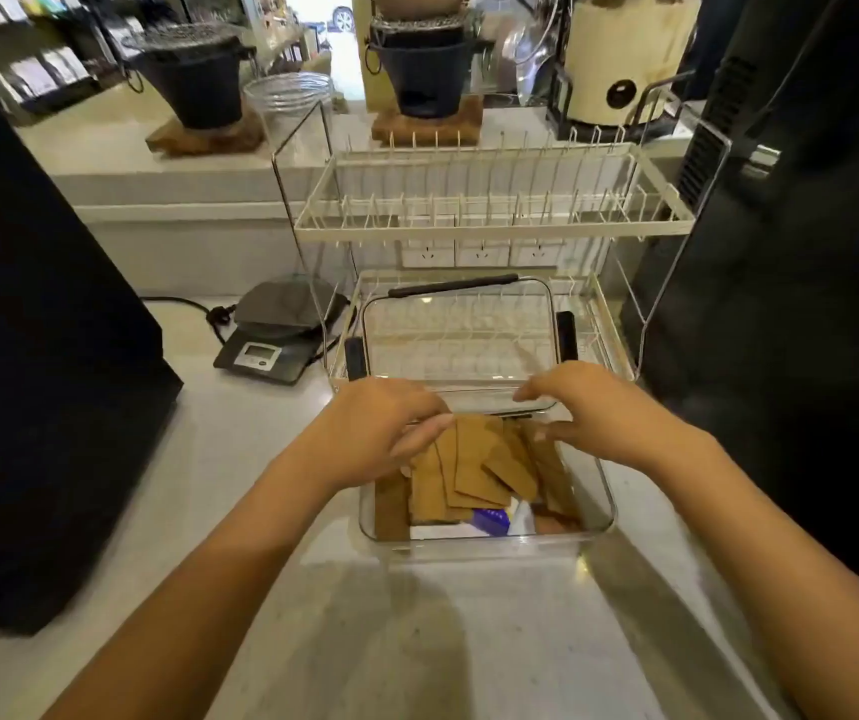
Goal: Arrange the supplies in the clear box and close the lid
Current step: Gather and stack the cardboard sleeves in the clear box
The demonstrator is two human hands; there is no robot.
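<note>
Head view: arranging step; left hand (375, 433) pinching brown packets (469, 459) inside clear box (601, 517), right hand (580, 413) loosely open, empty; next, lid (458, 345) behind box.

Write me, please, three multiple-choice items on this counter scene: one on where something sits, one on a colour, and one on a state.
1. Where is the digital scale?
A. Inside the clear box
B. On the counter, left of the clear box
C. On the upper rack shelf

2. What colour are the flat paper sleeves in the clear box?
A. Brown
B. Green
C. Red

3. What is the state of the lid?
A. Shut on the box
B. Off the box, propped behind it
C. Lying upside down on the floor

Answers: 1 B, it stands on the counter by the rack's left leg; 2 A, they look kraft brown; 3 B, the box top is open under the left hand and right hand.
</note>
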